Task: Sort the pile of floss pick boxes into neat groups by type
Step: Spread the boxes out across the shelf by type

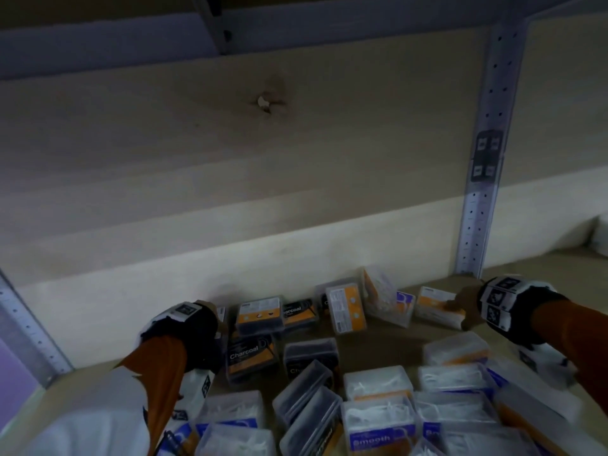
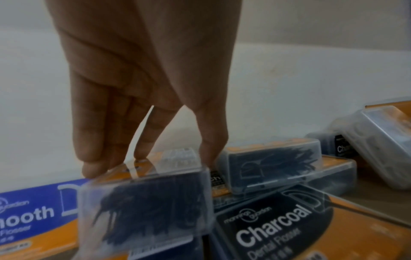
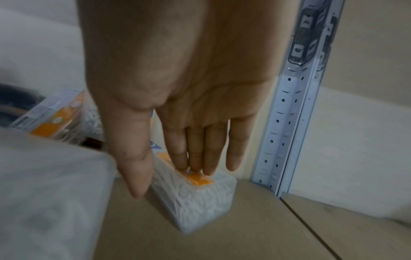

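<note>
Clear charcoal boxes (image 1: 251, 354) of black picks cluster at the shelf's back left, white-pick boxes (image 1: 378, 383) jumbled in front, one white box (image 3: 198, 195) flat at back right

Two hands (image 1: 210, 324); boxes uncountable, blurred.

Black-and-orange Charcoal box (image 2: 289, 227), blue-and-orange Smooth box (image 2: 33, 216), orange sleeves (image 1: 158, 360), seemingly beige shelf (image 3: 222, 237).
</note>
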Demonstrator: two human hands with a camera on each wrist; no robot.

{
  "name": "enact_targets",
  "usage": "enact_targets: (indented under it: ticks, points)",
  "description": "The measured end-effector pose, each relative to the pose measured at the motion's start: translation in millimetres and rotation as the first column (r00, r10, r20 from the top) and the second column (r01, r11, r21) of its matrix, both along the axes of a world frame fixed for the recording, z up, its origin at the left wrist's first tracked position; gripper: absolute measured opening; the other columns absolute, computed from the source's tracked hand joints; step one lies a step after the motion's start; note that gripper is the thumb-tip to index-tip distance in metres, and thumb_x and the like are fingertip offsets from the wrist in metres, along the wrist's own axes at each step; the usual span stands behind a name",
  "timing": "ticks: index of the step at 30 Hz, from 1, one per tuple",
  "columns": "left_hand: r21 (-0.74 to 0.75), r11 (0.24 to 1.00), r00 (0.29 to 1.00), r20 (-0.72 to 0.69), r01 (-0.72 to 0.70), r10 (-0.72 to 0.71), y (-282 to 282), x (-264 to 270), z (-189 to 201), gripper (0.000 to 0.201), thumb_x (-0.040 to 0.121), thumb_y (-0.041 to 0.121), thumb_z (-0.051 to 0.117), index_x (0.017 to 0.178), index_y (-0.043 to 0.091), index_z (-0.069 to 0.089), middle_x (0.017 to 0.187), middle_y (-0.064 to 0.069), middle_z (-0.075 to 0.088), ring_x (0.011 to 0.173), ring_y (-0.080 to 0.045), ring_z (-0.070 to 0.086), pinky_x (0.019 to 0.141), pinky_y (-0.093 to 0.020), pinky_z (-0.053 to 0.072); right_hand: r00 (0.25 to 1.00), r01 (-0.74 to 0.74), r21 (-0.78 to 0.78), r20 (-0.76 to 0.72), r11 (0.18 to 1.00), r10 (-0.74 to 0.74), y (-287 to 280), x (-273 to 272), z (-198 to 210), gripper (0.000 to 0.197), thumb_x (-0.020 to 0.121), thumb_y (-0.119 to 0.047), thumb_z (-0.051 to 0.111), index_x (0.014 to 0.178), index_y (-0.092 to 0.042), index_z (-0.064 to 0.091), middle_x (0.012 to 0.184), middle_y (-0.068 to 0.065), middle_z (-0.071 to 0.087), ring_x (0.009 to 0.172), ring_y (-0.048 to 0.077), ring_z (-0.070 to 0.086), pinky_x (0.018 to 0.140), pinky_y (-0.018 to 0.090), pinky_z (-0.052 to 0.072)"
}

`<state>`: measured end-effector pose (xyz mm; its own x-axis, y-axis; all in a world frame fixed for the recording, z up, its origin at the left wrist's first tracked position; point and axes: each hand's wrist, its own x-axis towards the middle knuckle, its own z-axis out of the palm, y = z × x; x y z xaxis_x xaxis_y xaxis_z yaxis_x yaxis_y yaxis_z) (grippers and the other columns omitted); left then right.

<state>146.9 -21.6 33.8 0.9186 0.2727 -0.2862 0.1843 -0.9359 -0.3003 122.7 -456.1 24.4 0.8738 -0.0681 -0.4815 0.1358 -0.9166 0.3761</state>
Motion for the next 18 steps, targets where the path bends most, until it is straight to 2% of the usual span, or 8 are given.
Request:
enact_targets:
  ticks: [3, 7, 9, 12, 13, 14, 16, 18]
  points:
    - [0.021, 0.999, 0.999, -0.021, 0.024, -0.024, -8.7, -8.8, 8.4, 0.05, 0.092, 0.038, 0.055, 0.131, 0.007, 0.049, 0.136, -0.008, 0.053, 0.124, -0.021, 0.053, 0.075, -0.021, 0.034, 1.0, -0.014, -0.005, -0.005, 1.0, 0.014, -2.1, -0.7, 2.5, 0.062, 0.098, -0.035, 0.044, 0.15, -0.012, 0.02, 0.152, 0.013, 0.031, 0.139, 0.025, 0.035, 0.112, 0.029, 0.028]
    - [-0.016, 0.999, 1.0, -0.002, 0.031, -0.031, -10.4, -20.9, 17.1, 0.052, 0.092, 0.046, 0.051, 0.13, 0.01, 0.05, 0.134, -0.006, 0.054, 0.122, -0.019, 0.054, 0.075, -0.022, 0.035, 1.0, -0.002, -0.004, -0.028, 1.0, 0.002, -2.7, -3.2, 4.0, 0.059, 0.099, -0.034, 0.043, 0.15, -0.011, 0.024, 0.15, 0.013, 0.036, 0.137, 0.024, 0.038, 0.109, 0.028, 0.031]
    - [-0.049, 0.998, 0.999, -0.02, 0.028, -0.029, -6.3, -24.2, 18.5, 0.053, 0.09, 0.049, 0.053, 0.125, 0.01, 0.053, 0.13, -0.008, 0.056, 0.12, -0.021, 0.056, 0.077, -0.025, 0.04, 0.999, 0.002, 0.003, -0.033, 1.0, -0.001, -5.0, -4.5, 4.9, 0.058, 0.099, -0.033, 0.043, 0.149, -0.011, 0.024, 0.15, 0.014, 0.035, 0.137, 0.024, 0.038, 0.11, 0.027, 0.031]
    - [-0.109, 0.992, 0.997, -0.052, 0.058, -0.064, 4.7, -26.8, 20.2, 0.033, 0.084, 0.045, 0.058, 0.086, 0.013, 0.063, 0.097, -0.007, 0.061, 0.097, -0.023, 0.062, 0.073, -0.025, 0.041, 0.999, 0.025, 0.029, -0.046, 0.999, -0.023, -11.0, -9.2, 5.7, 0.057, 0.099, -0.031, 0.043, 0.15, -0.014, 0.024, 0.152, 0.012, 0.031, 0.14, 0.023, 0.034, 0.112, 0.028, 0.029]
    - [-0.126, 0.989, 0.995, -0.063, 0.072, -0.08, 8.5, -26.8, 19.9, 0.031, 0.084, 0.042, 0.058, 0.083, 0.012, 0.065, 0.09, -0.005, 0.058, 0.088, -0.021, 0.059, 0.071, -0.024, 0.039, 0.998, 0.03, 0.034, -0.049, 0.999, -0.028, -13.0, -10.6, 5.8, 0.056, 0.099, -0.03, 0.043, 0.149, -0.014, 0.026, 0.152, 0.011, 0.032, 0.139, 0.023, 0.035, 0.112, 0.027, 0.03]
    - [-0.139, 0.987, 0.993, -0.074, 0.083, -0.094, 11.5, -27.6, 20.2, 0.033, 0.085, 0.04, 0.057, 0.093, 0.01, 0.069, 0.091, -0.003, 0.057, 0.085, -0.018, 0.054, 0.072, -0.024, 0.037, 0.999, 0.028, 0.037, -0.046, 0.999, -0.026, -14.8, -12.0, 5.5, 0.053, 0.099, -0.029, 0.044, 0.148, -0.012, 0.03, 0.15, 0.011, 0.035, 0.137, 0.022, 0.037, 0.111, 0.027, 0.032]
    - [-0.162, 0.981, 0.989, -0.088, 0.105, -0.121, 15.3, -31.0, 22.0, 0.039, 0.089, 0.037, 0.055, 0.116, 0.01, 0.065, 0.103, -0.005, 0.06, 0.09, -0.016, 0.051, 0.076, -0.023, 0.038, 0.999, 0.014, 0.043, -0.034, 0.999, -0.013, -18.2, -14.4, 4.0, 0.049, 0.098, -0.027, 0.044, 0.143, -0.009, 0.039, 0.146, 0.011, 0.044, 0.133, 0.021, 0.044, 0.109, 0.028, 0.037]
    - [-0.211, 0.969, 0.985, -0.085, 0.129, -0.15, 17.5, -33.4, 23.4, 0.04, 0.089, 0.033, 0.056, 0.122, 0.011, 0.061, 0.122, -0.007, 0.062, 0.1, -0.018, 0.055, 0.082, -0.025, 0.04, 1.0, 0.015, 0.048, -0.025, 0.999, -0.014, -21.6, -18.4, 3.9, 0.047, 0.098, -0.026, 0.045, 0.142, -0.01, 0.041, 0.144, 0.009, 0.047, 0.132, 0.019, 0.046, 0.106, 0.026, 0.038]
